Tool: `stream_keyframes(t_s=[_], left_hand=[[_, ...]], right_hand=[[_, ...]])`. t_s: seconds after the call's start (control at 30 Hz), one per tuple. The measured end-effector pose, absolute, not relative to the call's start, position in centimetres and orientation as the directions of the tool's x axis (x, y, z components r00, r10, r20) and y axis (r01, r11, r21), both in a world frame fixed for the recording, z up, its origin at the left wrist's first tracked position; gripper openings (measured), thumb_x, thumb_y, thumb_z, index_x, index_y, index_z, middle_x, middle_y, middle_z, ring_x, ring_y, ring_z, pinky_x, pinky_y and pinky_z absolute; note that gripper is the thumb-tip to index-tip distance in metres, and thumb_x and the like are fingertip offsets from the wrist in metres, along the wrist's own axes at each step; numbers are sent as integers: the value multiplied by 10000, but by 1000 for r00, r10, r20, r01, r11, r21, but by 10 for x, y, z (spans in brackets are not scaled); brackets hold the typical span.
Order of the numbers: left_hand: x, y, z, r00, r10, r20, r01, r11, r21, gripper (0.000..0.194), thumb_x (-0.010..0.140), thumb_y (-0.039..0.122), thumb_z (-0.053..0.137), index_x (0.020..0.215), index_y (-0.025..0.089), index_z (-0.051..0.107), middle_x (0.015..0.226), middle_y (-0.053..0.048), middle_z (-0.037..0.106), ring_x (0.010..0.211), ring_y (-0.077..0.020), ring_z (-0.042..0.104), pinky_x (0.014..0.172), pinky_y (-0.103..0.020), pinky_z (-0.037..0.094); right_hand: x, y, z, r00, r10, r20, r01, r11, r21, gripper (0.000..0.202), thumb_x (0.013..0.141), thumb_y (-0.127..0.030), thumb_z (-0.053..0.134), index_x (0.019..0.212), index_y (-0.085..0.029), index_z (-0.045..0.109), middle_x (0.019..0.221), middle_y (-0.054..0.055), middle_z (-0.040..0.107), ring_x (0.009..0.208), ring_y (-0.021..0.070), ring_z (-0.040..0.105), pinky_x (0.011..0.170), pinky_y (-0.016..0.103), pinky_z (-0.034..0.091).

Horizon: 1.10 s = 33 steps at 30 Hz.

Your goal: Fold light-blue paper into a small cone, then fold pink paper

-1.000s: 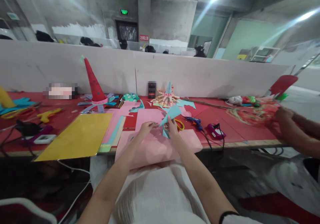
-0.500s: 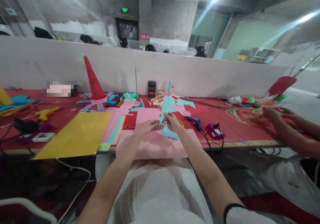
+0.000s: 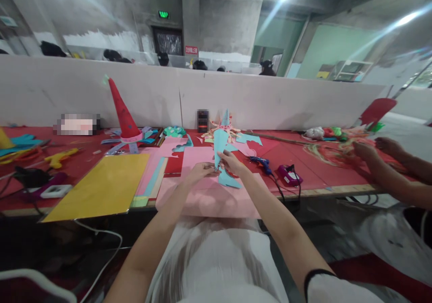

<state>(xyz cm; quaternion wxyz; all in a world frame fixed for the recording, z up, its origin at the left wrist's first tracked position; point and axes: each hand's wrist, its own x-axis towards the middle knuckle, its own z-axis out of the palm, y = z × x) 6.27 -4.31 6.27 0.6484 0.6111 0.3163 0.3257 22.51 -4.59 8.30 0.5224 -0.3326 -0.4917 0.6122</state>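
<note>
A light blue paper cone [image 3: 220, 144], its narrow end pointing down, is held between my two hands above pink sheets [image 3: 202, 199]. My left hand [image 3: 204, 170] pinches it near the tip. The fingers of my right hand [image 3: 228, 161] close on its right side, a little higher. Under my right hand lies a blue paper piece [image 3: 229, 180]. Behind the cone stands a small blue cone [image 3: 226, 119] with a pink band and paper strips around its base.
A tall red cone [image 3: 123, 109] stands back left, behind a yellow sheet [image 3: 101, 186]. Right of my hands lie a blue glue gun [image 3: 263, 163] and a purple box [image 3: 289, 175] with cables. Another person's hands [image 3: 367, 152] work in strands at the far right.
The blue paper in my hands has turned more upright and its upper end looks wider and rounder. My hands stay in nearly the same place. The view has shifted slightly.
</note>
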Motion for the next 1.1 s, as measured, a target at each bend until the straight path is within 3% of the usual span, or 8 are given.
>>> stream_keyframes(t_s=[0.2, 0.37, 0.63, 0.8, 0.97, 1.1], left_hand=[[68, -45, 63, 523, 852, -4, -29, 22, 999, 288, 699, 243, 633, 916, 72, 556, 777, -122, 687, 732, -183, 654, 792, -357, 492], [71, -43, 57, 482, 875, 53, 22, -73, 997, 189, 705, 153, 580, 885, 96, 574, 729, -76, 688, 718, -163, 653, 722, -294, 508], [74, -50, 62, 384, 916, 116, 287, -238, 928, 262, 679, 90, 543, 935, 133, 579, 737, -39, 687, 723, -157, 647, 671, -249, 490], [73, -53, 62, 354, 922, 155, 470, -319, 823, 288, 714, 116, 535, 998, 155, 565, 789, -48, 687, 759, -161, 641, 698, -245, 464], [75, -58, 62, 341, 910, 235, 685, -412, 601, 338, 776, 131, 458, 1109, 146, 511, 850, -81, 666, 798, -189, 619, 669, -251, 435], [79, -66, 65, 344, 909, 237, 797, -416, 438, 355, 823, 167, 385, 1165, 144, 478, 810, -85, 645, 758, -197, 611, 640, -248, 420]], right_hand=[[226, -41, 78, -176, 977, 118, -269, 67, -961, 292, 649, -358, 670, 789, -156, 514, 612, -20, 595, 386, 52, 484, 351, 158, 407], [224, -39, 73, -107, 988, 108, -232, 81, -969, 296, 629, -350, 686, 759, -164, 495, 558, -38, 555, 379, 67, 494, 341, 170, 414], [220, -37, 68, -24, 994, 108, -194, 101, -976, 360, 608, -380, 696, 715, -197, 405, 484, -87, 476, 374, 74, 491, 341, 174, 424], [213, -37, 62, 57, 996, 65, -277, 78, -958, 312, 630, -348, 692, 735, -181, 451, 502, -74, 491, 374, 64, 470, 354, 176, 403], [209, -36, 53, 152, 988, 31, -338, 82, -937, 219, 796, -343, 538, 791, -125, 515, 565, -49, 514, 424, 37, 458, 404, 161, 403], [208, -37, 51, 190, 981, 30, -369, 100, -924, 214, 761, -351, 562, 817, -152, 507, 553, -57, 504, 432, 48, 463, 394, 154, 396]])
